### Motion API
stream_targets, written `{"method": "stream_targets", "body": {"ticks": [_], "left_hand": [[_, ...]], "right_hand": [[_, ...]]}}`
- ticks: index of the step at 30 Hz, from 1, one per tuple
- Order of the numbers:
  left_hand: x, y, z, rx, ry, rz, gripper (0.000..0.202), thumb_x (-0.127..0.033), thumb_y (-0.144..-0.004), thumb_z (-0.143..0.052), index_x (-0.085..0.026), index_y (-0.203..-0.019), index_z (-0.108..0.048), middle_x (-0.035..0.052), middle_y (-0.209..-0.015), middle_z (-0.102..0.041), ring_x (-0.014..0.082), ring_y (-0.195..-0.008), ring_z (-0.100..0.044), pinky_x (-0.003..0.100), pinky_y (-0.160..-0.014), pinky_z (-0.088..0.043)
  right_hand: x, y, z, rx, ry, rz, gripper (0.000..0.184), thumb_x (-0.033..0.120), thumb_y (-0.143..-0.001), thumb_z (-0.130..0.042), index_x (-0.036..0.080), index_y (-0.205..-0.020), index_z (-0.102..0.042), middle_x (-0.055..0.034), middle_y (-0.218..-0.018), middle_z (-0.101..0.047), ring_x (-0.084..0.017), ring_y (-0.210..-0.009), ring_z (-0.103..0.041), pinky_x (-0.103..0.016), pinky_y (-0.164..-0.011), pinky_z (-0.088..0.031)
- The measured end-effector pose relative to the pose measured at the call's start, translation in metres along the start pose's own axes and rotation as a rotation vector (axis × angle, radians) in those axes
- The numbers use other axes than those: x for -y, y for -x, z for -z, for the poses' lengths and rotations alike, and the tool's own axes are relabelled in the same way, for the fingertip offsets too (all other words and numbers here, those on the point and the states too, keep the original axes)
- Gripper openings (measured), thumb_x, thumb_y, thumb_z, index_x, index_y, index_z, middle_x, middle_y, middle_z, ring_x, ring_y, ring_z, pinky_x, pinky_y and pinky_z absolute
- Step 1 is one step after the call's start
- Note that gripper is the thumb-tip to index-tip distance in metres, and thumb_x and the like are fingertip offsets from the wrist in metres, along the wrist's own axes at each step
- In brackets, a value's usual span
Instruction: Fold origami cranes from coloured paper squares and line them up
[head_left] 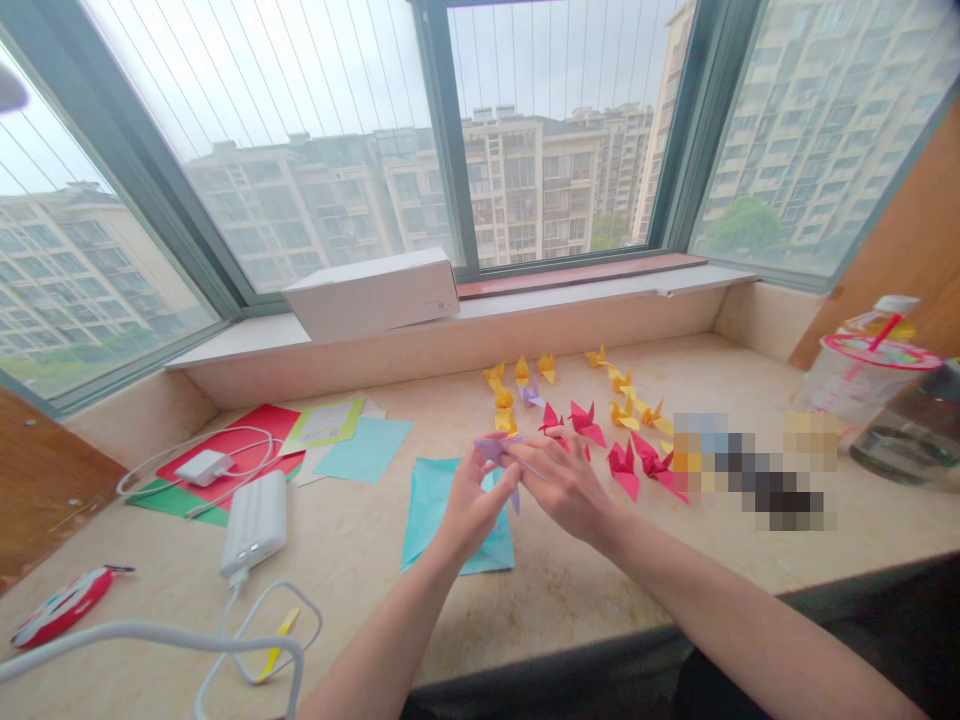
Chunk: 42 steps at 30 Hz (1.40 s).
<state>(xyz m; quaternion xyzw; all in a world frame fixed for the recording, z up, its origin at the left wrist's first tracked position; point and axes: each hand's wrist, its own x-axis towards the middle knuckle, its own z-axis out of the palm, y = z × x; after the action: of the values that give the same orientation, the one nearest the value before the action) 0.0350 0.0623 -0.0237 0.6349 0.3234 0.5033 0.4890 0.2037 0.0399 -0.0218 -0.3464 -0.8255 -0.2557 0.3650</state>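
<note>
Paper (pixel 491 450), thin, pale purple and folded, is pinched between the curled fingertips of our left hand (pixel 474 492) and right hand (pixel 568 482), above square turquoise paper sheets (pixel 424 515).

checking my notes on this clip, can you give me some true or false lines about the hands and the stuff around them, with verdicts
1. The left hand and right hand both touch the purple paper. True.
2. All the paper birds are yellow. False: there are also red birds and a purple bird.
3. The charger lies on the red paper. True.
4. The white box stands right of the cup. False: the white box is on the sill, left of the cup.
5. The cup's straw is red. True.
</note>
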Motion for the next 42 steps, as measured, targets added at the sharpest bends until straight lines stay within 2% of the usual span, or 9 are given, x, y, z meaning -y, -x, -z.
{"method": "stream_targets", "body": {"ticks": [4, 8, 11, 15, 20, 29, 33, 38, 42], "left_hand": [[-0.002, -0.002, -0.001, 0.005, 0.032, 0.001, 0.033, -0.023, -0.083, -0.062, -0.019, -0.115, -0.059, 0.0092, -0.118, -0.066, 0.0248, -0.115, -0.059, 0.039, -0.097, -0.048], [0.0, -0.004, -0.001, -0.047, -0.025, -0.022, 0.034, -0.026, -0.085, -0.06, -0.021, -0.119, -0.057, 0.0097, -0.122, -0.063, 0.0234, -0.116, -0.058, 0.039, -0.097, -0.048], [0.005, -0.004, -0.001, -0.068, -0.129, 0.0, 0.039, -0.03, -0.082, -0.067, -0.02, -0.118, -0.057, 0.0112, -0.123, -0.06, 0.0236, -0.111, -0.059, 0.039, -0.092, -0.052], [0.008, -0.003, -0.004, 0.025, -0.134, 0.056, 0.045, -0.031, -0.079, -0.072, -0.019, -0.119, -0.055, 0.0119, -0.123, -0.059, 0.0235, -0.107, -0.06, 0.041, -0.09, -0.054], [0.006, -0.002, -0.004, 0.032, -0.165, 0.011, 0.041, -0.025, -0.082, -0.066, -0.018, -0.121, -0.055, 0.0107, -0.123, -0.061, 0.0235, -0.113, -0.059, 0.043, -0.101, -0.048], [0.003, -0.002, -0.003, -0.028, -0.236, -0.055, 0.046, -0.015, -0.083, -0.059, -0.02, -0.129, -0.053, 0.0102, -0.124, -0.063, 0.024, -0.118, -0.059, 0.041, -0.1, -0.048], [0.0, -0.001, -0.004, -0.032, -0.221, -0.073, 0.045, -0.016, -0.085, -0.057, -0.022, -0.13, -0.051, 0.0097, -0.126, -0.063, 0.0223, -0.116, -0.06, 0.039, -0.101, -0.047], [0.002, 0.0, -0.003, -0.059, -0.104, -0.041, 0.047, -0.018, -0.09, -0.053, -0.024, -0.134, -0.039, 0.0103, -0.125, -0.064, 0.0206, -0.112, -0.063, 0.038, -0.097, -0.048], [0.005, -0.002, -0.002, -0.108, -0.19, -0.116, 0.032, -0.018, -0.091, -0.052, -0.024, -0.122, -0.049, 0.008, -0.121, -0.066, 0.0211, -0.112, -0.063, 0.038, -0.097, -0.047]], "right_hand": [[0.0, 0.0, -0.001, 0.025, -0.003, -0.023, 0.03, 0.011, -0.097, -0.048, 0.019, -0.121, -0.064, -0.0078, -0.121, -0.068, -0.024, -0.111, -0.058, -0.046, -0.096, -0.034], [-0.003, -0.001, -0.002, 0.038, -0.046, -0.102, 0.036, 0.012, -0.097, -0.047, 0.021, -0.13, -0.057, -0.0083, -0.119, -0.069, -0.023, -0.109, -0.059, -0.045, -0.098, -0.034], [-0.004, 0.0, -0.003, 0.031, -0.085, -0.162, 0.034, 0.013, -0.096, -0.049, 0.018, -0.128, -0.058, -0.0098, -0.115, -0.07, -0.023, -0.106, -0.062, -0.044, -0.097, -0.036], [-0.005, 0.001, -0.007, 0.022, -0.159, -0.222, 0.034, 0.012, -0.093, -0.052, 0.017, -0.126, -0.061, -0.0096, -0.11, -0.072, -0.023, -0.101, -0.064, -0.043, -0.094, -0.04], [-0.005, 0.001, -0.014, -0.017, -0.301, -0.353, 0.032, 0.013, -0.093, -0.053, 0.023, -0.122, -0.064, -0.0067, -0.106, -0.075, -0.02, -0.095, -0.069, -0.04, -0.094, -0.042], [-0.003, 0.0, -0.02, -0.055, -0.503, -0.619, 0.029, 0.024, -0.088, -0.062, 0.024, -0.116, -0.069, -0.0069, -0.103, -0.076, -0.026, -0.093, -0.071, -0.045, -0.089, -0.049], [-0.003, -0.003, -0.015, -0.025, -0.675, -0.728, 0.033, 0.026, -0.087, -0.062, 0.024, -0.12, -0.067, -0.007, -0.108, -0.075, -0.026, -0.097, -0.071, -0.046, -0.091, -0.052], [-0.002, -0.003, -0.015, -0.005, -0.929, -0.865, 0.035, 0.029, -0.089, -0.057, 0.02, -0.123, -0.065, -0.0103, -0.113, -0.073, -0.026, -0.105, -0.07, -0.044, -0.09, -0.057], [-0.001, -0.002, -0.017, -0.034, -0.928, -0.893, 0.037, 0.029, -0.09, -0.056, 0.02, -0.125, -0.062, -0.0115, -0.119, -0.07, -0.028, -0.108, -0.068, -0.044, -0.09, -0.058]]}}
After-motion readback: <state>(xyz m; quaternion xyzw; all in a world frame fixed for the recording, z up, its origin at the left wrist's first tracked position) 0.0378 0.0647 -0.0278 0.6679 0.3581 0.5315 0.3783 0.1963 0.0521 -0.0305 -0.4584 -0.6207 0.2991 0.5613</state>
